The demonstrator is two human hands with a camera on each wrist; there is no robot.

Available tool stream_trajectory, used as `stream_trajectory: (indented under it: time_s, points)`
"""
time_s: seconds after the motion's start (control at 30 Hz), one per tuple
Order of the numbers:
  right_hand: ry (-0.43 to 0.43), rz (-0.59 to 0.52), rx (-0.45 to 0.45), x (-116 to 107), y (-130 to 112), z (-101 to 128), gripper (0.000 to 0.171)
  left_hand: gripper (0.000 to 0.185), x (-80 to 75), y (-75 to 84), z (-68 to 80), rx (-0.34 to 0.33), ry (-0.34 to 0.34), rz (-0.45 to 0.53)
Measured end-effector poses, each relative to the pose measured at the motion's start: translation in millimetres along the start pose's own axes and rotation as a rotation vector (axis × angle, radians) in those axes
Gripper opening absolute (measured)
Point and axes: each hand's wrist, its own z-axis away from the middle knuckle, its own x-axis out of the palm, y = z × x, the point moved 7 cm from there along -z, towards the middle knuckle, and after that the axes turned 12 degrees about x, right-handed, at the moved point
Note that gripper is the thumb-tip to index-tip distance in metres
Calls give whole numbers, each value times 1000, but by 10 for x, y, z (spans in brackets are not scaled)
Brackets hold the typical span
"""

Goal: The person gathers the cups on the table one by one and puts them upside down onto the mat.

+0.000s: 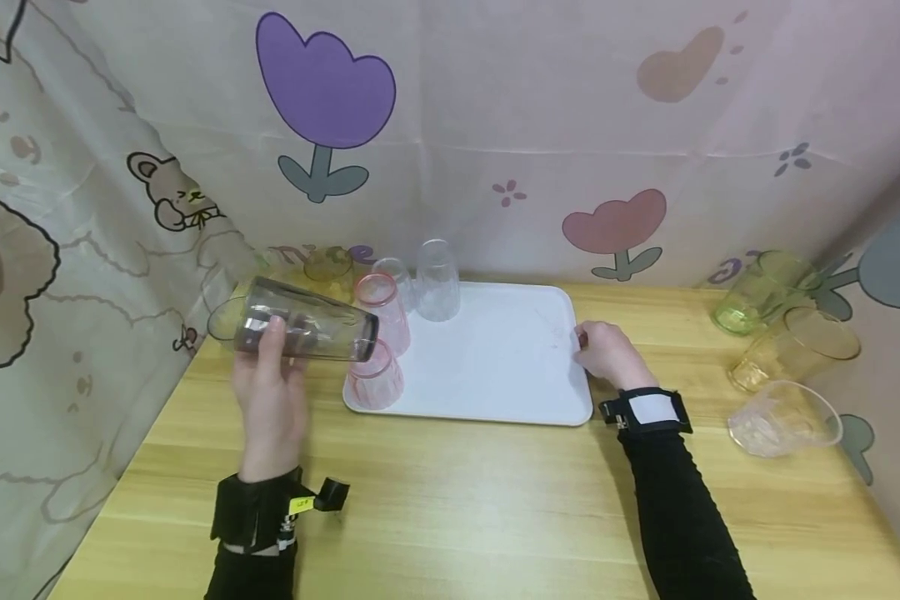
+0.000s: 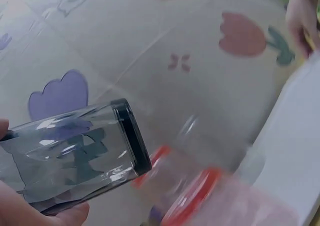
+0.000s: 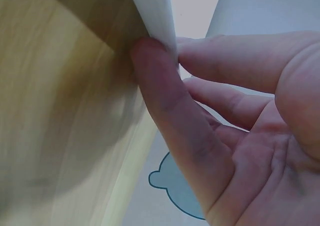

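My left hand point(image 1: 270, 400) grips a grey glass point(image 1: 307, 321) and holds it tipped on its side above the table, its thick dark base point(image 2: 132, 136) toward the tray. Two pink-tinted glasses point(image 1: 376, 379) stand on the left end of a white tray point(image 1: 495, 358), just beyond that base. Behind them are two clear glasses point(image 1: 438, 279). At the tray's right edge my right hand point(image 1: 611, 354) pinches the rim; in the right wrist view one finger point(image 3: 162, 81) lies on the underside and others on the opposite face.
A yellow glass point(image 1: 330, 275) stands at the back left, and another glass point(image 1: 227, 319) is partly hidden behind the grey one. Along the right side of the wooden table point(image 1: 450, 500) are a green glass point(image 1: 750, 300), an amber glass point(image 1: 787, 350) and a clear glass point(image 1: 776, 425). Printed cloth hangs behind.
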Motion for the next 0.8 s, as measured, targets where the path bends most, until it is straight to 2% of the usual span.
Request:
stream_trajectory:
  time_s: [0.13, 0.23, 0.43, 0.53, 0.67, 0.8]
  points:
    - [6, 14, -18, 1, -15, 4, 42, 36, 145, -149, 84, -55, -51, 30]
    - [14, 25, -24, -4, -34, 19, 39, 40, 265, -249, 150, -82, -89, 87]
    - [31, 58, -23, -24, -91, 83, 49, 50, 470, -379, 291, -138, -158, 140]
    - [84, 34, -39, -68, -147, 129, 53, 56, 539, -429, 337, -157, -179, 157]
    - [234, -75, -149, -190, -312, 235, 56, 61, 612, -483, 389, -173, -206, 173]
    - [363, -336, -369, -311, -589, 447, 53, 61, 677, -534, 462, -197, -230, 168]
